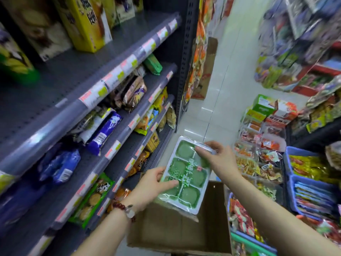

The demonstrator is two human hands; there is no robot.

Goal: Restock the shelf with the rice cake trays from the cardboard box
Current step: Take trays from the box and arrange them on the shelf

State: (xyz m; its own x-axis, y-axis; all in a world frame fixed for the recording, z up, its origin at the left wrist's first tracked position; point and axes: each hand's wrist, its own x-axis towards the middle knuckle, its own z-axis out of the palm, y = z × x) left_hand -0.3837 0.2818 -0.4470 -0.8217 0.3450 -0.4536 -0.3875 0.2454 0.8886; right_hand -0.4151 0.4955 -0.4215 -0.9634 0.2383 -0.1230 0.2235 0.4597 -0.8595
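Green rice cakes, in two rows under clear film, fill the rice cake tray (185, 175), which is held in the air above the open cardboard box (177, 230) and just beside the lower tiers of the grey shelf (118, 115). The left hand (156, 183) grips the tray's near left edge, thumb on top and fingers curled beneath. The right hand (219, 159) pinches the far right corner, fingers wrapped over the white rim. Judged from its thin moulded plastic and loose wrap, the tray should be light but flexible, liable to bow if held by one end. The film looks glossy and probably slick, and the cakes are likely soft enough to dent under pressure. The rigid rim on opposite sides, as now taken, appears the soundest hold, keeping fingers off the film over the cakes. The box interior shows only bare cardboard where visible. The tray and both arms cover part of it, so any remaining stock cannot be counted. The intended shelf slot is not identifiable. Shelf labels and package print are blurred, and the lowest tier is partly hidden behind the left forearm.
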